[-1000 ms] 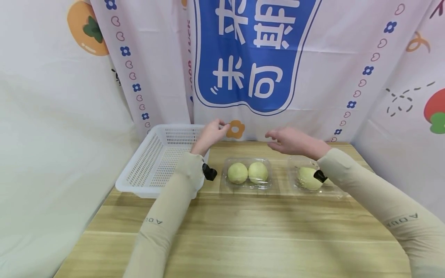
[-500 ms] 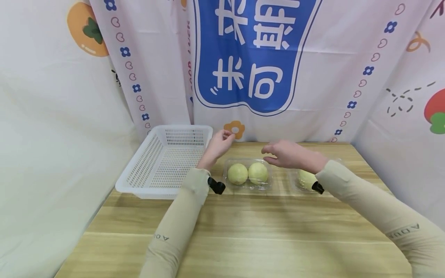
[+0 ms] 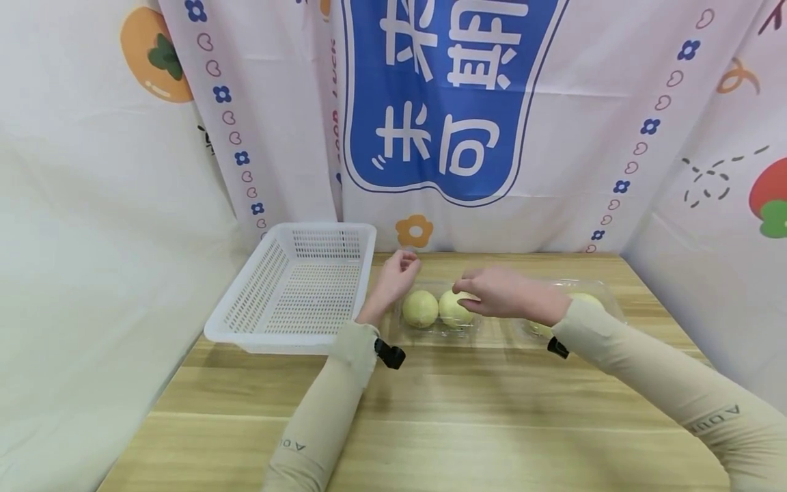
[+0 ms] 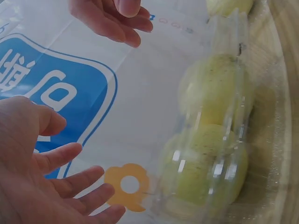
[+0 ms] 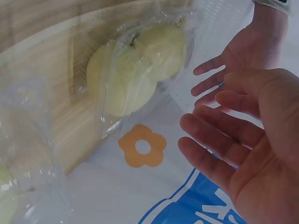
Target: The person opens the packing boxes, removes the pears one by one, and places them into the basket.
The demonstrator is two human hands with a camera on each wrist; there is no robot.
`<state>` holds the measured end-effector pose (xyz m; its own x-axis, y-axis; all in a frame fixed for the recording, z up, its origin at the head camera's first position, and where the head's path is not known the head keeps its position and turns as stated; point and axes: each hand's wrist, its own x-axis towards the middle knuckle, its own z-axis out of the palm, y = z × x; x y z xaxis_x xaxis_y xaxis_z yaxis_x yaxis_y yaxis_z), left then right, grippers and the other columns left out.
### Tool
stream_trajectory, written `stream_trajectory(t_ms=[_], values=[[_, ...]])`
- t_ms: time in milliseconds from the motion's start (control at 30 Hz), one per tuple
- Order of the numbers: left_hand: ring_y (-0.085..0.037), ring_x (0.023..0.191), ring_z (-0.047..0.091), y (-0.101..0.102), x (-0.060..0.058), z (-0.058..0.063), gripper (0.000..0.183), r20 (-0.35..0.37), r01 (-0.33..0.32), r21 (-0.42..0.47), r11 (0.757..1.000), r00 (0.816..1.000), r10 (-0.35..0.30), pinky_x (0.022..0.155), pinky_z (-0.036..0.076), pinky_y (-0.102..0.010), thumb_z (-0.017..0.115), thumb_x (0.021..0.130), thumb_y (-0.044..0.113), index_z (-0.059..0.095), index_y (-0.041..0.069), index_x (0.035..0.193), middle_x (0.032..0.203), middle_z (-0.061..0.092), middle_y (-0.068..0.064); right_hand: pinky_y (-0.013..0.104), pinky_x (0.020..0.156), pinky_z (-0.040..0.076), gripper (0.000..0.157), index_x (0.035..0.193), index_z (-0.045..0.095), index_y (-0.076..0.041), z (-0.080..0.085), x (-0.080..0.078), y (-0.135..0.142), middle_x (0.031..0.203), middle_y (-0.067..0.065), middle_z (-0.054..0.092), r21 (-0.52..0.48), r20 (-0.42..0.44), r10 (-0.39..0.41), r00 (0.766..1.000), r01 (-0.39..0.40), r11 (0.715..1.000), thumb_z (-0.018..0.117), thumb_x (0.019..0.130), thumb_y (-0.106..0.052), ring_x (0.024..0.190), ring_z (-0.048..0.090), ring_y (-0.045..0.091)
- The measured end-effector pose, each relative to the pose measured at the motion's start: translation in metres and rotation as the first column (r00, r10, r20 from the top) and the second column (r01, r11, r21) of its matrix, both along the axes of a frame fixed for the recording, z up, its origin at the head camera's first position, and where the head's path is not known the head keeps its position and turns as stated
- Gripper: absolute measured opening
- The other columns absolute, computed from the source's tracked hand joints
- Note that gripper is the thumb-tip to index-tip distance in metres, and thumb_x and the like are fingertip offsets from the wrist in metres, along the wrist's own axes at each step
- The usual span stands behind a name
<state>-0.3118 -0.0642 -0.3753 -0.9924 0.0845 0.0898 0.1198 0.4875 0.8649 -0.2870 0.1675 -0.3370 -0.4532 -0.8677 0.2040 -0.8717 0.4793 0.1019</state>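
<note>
A clear plastic box point(image 3: 434, 332) with two pale yellow-green round fruits point(image 3: 420, 309) in it stands at the middle of the table; the lid looks closed. My left hand point(image 3: 393, 281) hovers at the box's left side, fingers relaxed. My right hand point(image 3: 501, 295) is above its right side and partly hides one fruit from the head view. In the left wrist view the left hand point(image 4: 51, 172) has spread fingers and holds nothing. The right wrist view shows the right hand point(image 5: 252, 144) with loosely bent fingers, apart from the box point(image 5: 105, 93).
Left of the box is a white plastic basket point(image 3: 215, 326) with slotted walls. A second clear box point(image 3: 611, 301) with pale fruit point(image 3: 585, 298) lies to the right, partly behind my right forearm. A printed cloth point(image 3: 295, 137) hangs behind the wooden table point(image 3: 467, 424).
Both hands have come down and nearer to me, toward the middle box. The left hand has also shifted right from over the basket's edge, the right hand slightly left.
</note>
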Motion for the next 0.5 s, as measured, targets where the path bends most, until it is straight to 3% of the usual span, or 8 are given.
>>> stream_trajectory(t_ms=[233, 500], values=[[-0.032, 0.126, 0.052, 0.006, 0.001, -0.016, 0.042, -0.012, -0.028, 0.017, 0.999, 1.0, 0.028, 0.106, 0.043, -0.048, 0.049, 0.097, 0.035, 0.055, 0.011, 0.131, 0.137, 0.056, -0.013, 0.035, 0.073, 0.056, 0.014, 0.101, 0.069, -0.01, -0.012, 0.004, -0.004, 0.094, 0.005, 0.07, 0.007, 0.017, 0.021, 1.0, -0.021, 1.0, 0.069, 0.089, -0.018, 0.081, 0.067, 0.018], [-0.035, 0.134, 0.046, 0.003, 0.002, -0.038, 0.04, -0.004, -0.081, 0.051, 0.995, 0.997, 0.082, 0.112, 0.037, -0.052, 0.051, 0.097, 0.029, 0.054, 0.012, 0.133, 0.145, 0.05, -0.016, 0.034, 0.072, 0.055, 0.014, 0.1, 0.069, -0.011, -0.026, 0.006, -0.01, 0.094, 0.003, 0.068, 0.033, -0.022, 0.016, 1.0, -0.016, 0.999, 0.07, 0.088, -0.019, 0.082, 0.065, 0.017]])
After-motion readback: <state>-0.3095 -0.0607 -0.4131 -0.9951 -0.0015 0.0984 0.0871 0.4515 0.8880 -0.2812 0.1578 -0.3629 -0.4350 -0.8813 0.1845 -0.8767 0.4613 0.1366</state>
